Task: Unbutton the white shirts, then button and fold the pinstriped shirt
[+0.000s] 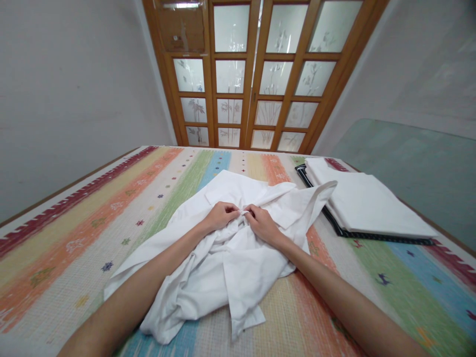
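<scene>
A crumpled white shirt (208,292) lies spread over a striped cloth, with loose folds towards me and one sleeve-like end reaching up to the right. Near its upper middle, my left hand (222,216) pinches the fabric between thumb and fingers. My right hand (262,224) grips it the same way, fingertips almost touching the left ones. Gathered cloth bunches around both pinches. Whether a button sits between the fingertips is too small to tell.
Under the shirt is a striped, multicoloured cloth (148,198) covering the table. Folded white fabric (372,203) rests on a dark, striped-edged folded cloth (336,227) at the right. Beyond the far edge stand wooden doors (248,79) with frosted panes; a pale green panel (409,153) leans right.
</scene>
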`<state>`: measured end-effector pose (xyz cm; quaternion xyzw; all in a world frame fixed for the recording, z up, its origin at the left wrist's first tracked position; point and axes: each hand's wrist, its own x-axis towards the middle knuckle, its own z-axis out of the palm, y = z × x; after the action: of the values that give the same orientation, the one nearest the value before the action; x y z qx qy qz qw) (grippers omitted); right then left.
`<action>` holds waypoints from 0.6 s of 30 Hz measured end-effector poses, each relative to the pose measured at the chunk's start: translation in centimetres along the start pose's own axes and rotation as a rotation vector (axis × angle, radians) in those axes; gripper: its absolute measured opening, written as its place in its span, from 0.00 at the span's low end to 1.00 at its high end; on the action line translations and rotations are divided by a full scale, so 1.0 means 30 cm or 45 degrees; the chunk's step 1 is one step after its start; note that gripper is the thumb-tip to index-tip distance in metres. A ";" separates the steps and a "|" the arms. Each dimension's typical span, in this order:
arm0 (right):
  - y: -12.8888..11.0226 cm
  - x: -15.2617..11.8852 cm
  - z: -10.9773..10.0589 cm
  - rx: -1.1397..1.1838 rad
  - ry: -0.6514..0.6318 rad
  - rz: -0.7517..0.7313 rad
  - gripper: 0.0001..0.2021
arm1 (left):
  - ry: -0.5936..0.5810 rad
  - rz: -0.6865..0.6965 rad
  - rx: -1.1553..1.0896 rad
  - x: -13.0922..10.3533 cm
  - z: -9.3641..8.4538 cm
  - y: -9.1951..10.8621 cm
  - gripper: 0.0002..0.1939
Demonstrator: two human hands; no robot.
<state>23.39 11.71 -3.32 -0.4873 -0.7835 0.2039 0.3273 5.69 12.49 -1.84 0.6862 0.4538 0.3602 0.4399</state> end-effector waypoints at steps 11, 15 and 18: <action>-0.020 -0.005 -0.015 0.058 -0.037 -0.039 0.09 | -0.047 -0.107 -0.179 -0.002 -0.006 0.006 0.20; -0.021 -0.004 -0.014 0.108 -0.021 -0.061 0.09 | -0.040 -0.092 -0.202 0.003 -0.006 -0.004 0.20; -0.022 -0.004 -0.013 0.117 -0.024 -0.064 0.08 | -0.037 -0.087 -0.200 0.002 -0.007 -0.003 0.19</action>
<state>23.28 11.32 -2.67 -0.4502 -0.7883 0.2359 0.3469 5.49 12.63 -1.85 0.6389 0.4410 0.3694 0.5108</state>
